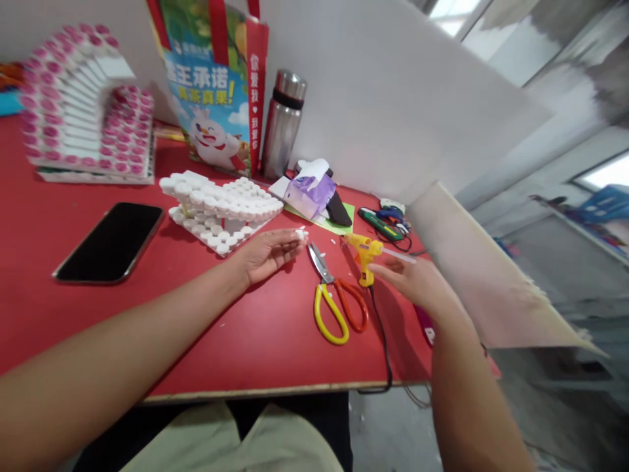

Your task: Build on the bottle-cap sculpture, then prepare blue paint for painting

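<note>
The left hand point(270, 254) pinches a small white piece point(301, 234) at its fingertips. The yellow glue gun point(366, 254) stands at the right hand's point(410, 278) half-curled fingers; grip cannot be confirmed.

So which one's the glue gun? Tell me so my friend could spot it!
On the red table, find the big scissors. Just beyond their red handle, by the right hand, is the glue gun. Unlike the scissors, it has a yellow body, pale stick and black cord.

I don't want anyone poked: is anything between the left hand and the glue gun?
Yes, the scissors lie on the table between the left hand and the glue gun, blades nearer the hand.
</note>
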Available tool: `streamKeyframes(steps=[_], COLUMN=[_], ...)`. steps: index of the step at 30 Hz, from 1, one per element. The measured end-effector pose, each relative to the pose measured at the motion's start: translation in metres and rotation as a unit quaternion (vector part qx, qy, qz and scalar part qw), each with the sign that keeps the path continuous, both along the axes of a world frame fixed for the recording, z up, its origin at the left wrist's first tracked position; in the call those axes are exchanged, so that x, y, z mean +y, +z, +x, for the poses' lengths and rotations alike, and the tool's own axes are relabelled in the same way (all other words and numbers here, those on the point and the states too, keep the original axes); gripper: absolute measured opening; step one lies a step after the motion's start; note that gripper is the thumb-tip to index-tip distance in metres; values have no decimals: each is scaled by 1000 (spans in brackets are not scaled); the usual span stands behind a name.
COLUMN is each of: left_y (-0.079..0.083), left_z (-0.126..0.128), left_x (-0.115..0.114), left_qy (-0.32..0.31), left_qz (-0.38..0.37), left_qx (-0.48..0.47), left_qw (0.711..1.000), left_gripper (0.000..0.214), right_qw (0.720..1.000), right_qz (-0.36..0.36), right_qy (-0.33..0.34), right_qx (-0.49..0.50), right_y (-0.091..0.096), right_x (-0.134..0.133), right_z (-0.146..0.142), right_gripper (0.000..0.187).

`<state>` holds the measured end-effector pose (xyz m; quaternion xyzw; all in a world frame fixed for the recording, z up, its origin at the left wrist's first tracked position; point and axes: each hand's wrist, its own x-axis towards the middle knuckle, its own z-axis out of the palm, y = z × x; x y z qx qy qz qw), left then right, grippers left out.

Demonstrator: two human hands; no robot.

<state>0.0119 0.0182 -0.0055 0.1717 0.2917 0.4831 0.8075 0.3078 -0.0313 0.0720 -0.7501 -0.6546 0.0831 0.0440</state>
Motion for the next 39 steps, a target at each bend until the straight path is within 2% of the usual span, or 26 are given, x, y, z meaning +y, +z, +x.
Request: streamKeyframes(steps=[2, 4, 7, 9, 11, 13, 17, 19, 21, 23, 27, 33, 39], left_y=[0, 1, 2, 2, 0, -1, -1, 0, 2, 3, 3, 2, 3], left_z=[-1, -3, -5, -5, -5, -4, -4, -5, -7, -8, -8, -6, -6], left_x=[1, 1, 3, 4, 5, 6, 7, 7, 7, 7, 7, 5, 5], left_qy=[-1, -1, 7, 14, 16, 16, 14, 12, 11, 9, 21, 47, 43], left_qz=[2, 4, 7, 8, 6, -2, -18, -25, -29, -24, -10, 8, 27], left_qx=[-2, -4, -5, -7, -12, -19, -22, -19, -14, -4, 15, 37, 55], left_qw=[1000, 1000, 1000, 1000, 1000, 1000, 1000, 999, 999, 1000, 1000, 998, 997], left_gripper=[11, 14, 17, 15, 12, 11, 12, 16, 22, 27, 26, 25, 21], right_qw=[981, 951, 917, 907, 897, 875, 785, 759, 762, 782, 807, 811, 827], right_qz=[-10, -23, -34, -28, -8, 30, 97, 90, 78, 58, 17, 10, 9], right_qy=[59, 45, 13, 8, -3, -8, 46, 80, 90, 88, 93, 111, 77], right_qx=[185, 304, 397, 421, 441, 483, 609, 640, 636, 614, 583, 574, 556], right_y=[-13, -27, -44, -48, -46, -36, -12, -8, -12, -21, -38, -39, -43], right_x=[18, 33, 44, 42, 38, 34, 35, 36, 36, 32, 23, 20, 21], right_z=[1, -4, -15, -20, -25, -31, -57, -74, -88, -96, -99, -98, -99], right_gripper=[43, 38, 36, 38, 40, 39, 30, 29, 31, 35, 40, 39, 42])
